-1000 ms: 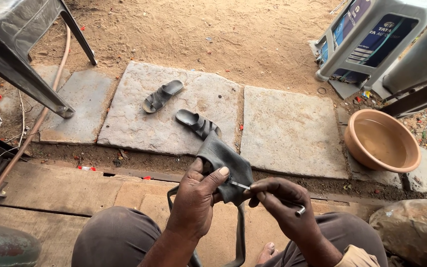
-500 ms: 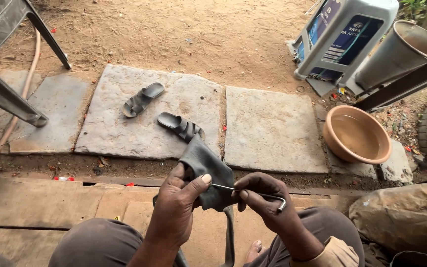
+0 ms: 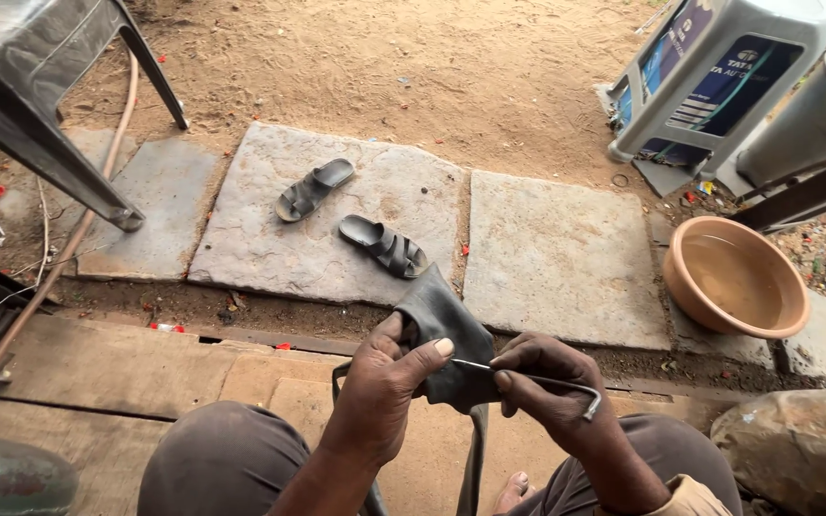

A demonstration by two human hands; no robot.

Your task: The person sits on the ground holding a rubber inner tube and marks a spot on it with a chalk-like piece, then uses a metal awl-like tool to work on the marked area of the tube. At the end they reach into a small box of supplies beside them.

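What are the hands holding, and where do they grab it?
Left hand pinches the folded black rubber tube at its fold; right hand grips the thin bent metal tool along its shaft.

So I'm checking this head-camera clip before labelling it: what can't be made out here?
- Where the metal tool tip meets the black rubber tube: hidden by the left hand thumb.
- The tube's lower length: hidden between the knees, cut off by the bottom edge.
- The right hand palm: turned away.
- The grey chair: cut off at top left.
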